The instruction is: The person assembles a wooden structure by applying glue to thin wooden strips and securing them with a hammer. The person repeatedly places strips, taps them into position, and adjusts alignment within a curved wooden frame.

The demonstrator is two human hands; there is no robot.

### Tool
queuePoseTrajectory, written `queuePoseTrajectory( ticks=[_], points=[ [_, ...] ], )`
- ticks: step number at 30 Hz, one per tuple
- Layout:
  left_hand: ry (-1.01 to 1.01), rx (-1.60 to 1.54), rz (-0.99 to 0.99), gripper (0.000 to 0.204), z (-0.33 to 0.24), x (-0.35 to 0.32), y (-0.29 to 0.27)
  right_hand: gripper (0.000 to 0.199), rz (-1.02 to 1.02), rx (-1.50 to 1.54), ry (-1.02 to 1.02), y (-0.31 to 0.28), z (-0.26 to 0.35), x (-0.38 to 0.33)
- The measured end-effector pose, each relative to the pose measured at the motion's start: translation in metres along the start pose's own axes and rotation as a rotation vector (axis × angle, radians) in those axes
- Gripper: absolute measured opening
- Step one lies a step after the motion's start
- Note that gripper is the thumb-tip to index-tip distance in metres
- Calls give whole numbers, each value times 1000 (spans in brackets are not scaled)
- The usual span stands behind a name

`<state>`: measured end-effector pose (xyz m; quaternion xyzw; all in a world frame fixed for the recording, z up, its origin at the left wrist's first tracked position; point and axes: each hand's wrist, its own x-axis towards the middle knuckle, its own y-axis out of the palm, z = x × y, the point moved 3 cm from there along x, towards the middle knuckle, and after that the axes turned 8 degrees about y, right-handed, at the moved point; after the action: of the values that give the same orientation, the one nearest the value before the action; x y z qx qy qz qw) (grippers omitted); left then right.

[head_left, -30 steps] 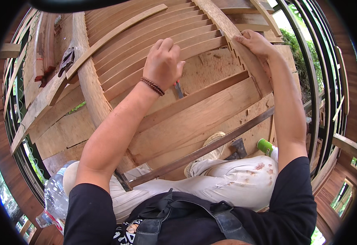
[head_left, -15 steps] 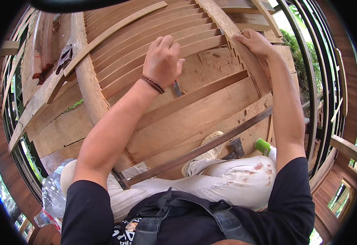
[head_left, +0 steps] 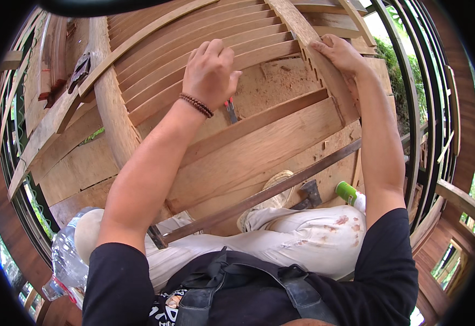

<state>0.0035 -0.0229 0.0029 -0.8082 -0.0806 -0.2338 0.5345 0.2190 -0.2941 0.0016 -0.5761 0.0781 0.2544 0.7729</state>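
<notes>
A louvred wooden frame lies before me, with several thin slats (head_left: 270, 52) set between two long rails. My left hand (head_left: 211, 70) is over the slats nearest me, fingers curled and thumb out to the side; what the fingers hold, if anything, is hidden beneath them. On the right, my right hand (head_left: 339, 54) grips the notched rail (head_left: 324, 76), thumb on top and fingers down its outer side. A wide wooden board (head_left: 264, 144) spans the frame's near end. Just below my left hand, a small tool with red on it (head_left: 230, 110) lies partly covered.
A dark bar (head_left: 270, 190) crosses in front of my legs. Past it lie a dark axe-like head (head_left: 310, 193) and a green-and-white can (head_left: 350, 194). A clear plastic bottle (head_left: 69, 252) is at my left. A long strip (head_left: 139, 43) crosses the left rail (head_left: 109, 103).
My left hand has shifted slightly left and nearer, uncovering more of the red-marked tool. My right hand keeps its place on the notched rail. The whole view has shifted a little.
</notes>
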Motion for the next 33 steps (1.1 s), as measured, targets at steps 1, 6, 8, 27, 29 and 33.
queuePoseTrajectory(
  ticks=[1,6,8,27,29,33],
  points=[
    [10,-4,-1,29,0,0,0,80,-5,2,7,0,0,1],
    [45,-5,-5,28,-3,2,0,77,49,9,-37,-2,-5,9],
    [53,-2,2,28,-2,1,0,76,27,2,-50,-3,-7,10],
    [70,28,-23,28,-1,0,4,68,26,16,-24,-4,5,4],
    [83,40,-30,28,-4,1,5,68,11,21,-29,-5,-1,5],
    [7,40,13,28,-1,-2,5,71,4,14,-25,-2,-1,7]
  ],
)
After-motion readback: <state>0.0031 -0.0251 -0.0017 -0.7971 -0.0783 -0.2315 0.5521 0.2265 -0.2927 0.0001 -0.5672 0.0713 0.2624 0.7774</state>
